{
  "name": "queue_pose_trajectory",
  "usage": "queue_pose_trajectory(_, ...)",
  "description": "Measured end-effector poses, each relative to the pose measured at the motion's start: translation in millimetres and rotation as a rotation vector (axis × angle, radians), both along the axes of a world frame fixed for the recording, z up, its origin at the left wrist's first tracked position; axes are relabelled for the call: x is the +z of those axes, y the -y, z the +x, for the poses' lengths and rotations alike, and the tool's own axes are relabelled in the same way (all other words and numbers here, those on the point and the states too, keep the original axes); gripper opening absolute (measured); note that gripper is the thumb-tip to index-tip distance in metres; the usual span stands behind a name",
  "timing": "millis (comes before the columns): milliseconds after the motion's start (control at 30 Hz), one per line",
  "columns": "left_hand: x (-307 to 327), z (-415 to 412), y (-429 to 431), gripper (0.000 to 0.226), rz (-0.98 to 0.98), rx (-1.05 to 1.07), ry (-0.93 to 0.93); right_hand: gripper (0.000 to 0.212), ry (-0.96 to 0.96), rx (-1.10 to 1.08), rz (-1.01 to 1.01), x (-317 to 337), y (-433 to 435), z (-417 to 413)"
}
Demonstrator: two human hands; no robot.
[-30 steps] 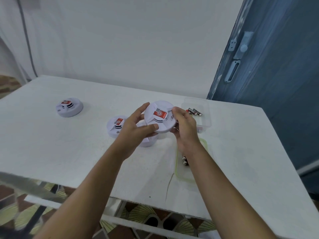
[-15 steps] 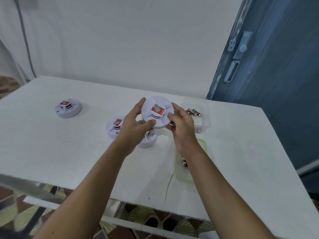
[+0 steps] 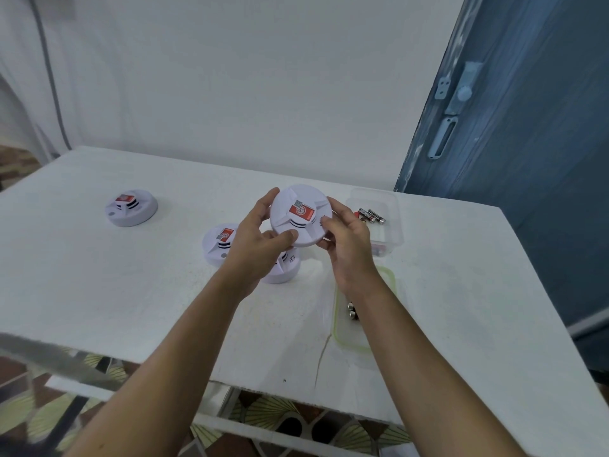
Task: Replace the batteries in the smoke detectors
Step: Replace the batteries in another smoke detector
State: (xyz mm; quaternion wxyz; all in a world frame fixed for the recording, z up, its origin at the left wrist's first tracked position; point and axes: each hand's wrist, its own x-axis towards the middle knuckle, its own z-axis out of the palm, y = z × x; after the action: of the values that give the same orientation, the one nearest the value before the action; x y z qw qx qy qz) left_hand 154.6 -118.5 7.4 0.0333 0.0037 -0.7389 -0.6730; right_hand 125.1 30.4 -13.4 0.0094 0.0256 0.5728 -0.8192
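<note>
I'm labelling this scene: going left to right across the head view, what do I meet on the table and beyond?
Lone smoke detector → second smoke detector → held smoke detector → clear tub containing batteries → blue door.

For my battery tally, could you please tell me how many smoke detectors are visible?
4 round white plastic smoke detectors: held detector between left hand and right hand; far-left detector on white table; middle detector behind left hand; fourth detector half-hidden under them.
</note>
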Motion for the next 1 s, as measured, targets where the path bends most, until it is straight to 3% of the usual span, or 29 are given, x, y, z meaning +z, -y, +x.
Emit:
queue_pose_trajectory(667,-1.6,-3.3,2.3,0.07,0.026,-0.007,0.003,0.038,0.007,-0.003,-0.008,-3.1,1.0,-5.1)
queue_pose_trajectory(900,-8.2,-13.1,21.2,0.044,0.084,0.012,0.039,0.038,0.027,0.033,0.014,-9.7,12.2,-13.6)
queue_pose_trajectory(1000,-13.9,-19.8,34.1,0.034,0.054,0.146,0.049,0.038,0.029,0.042,0.054,-13.5,25.8,-17.3)
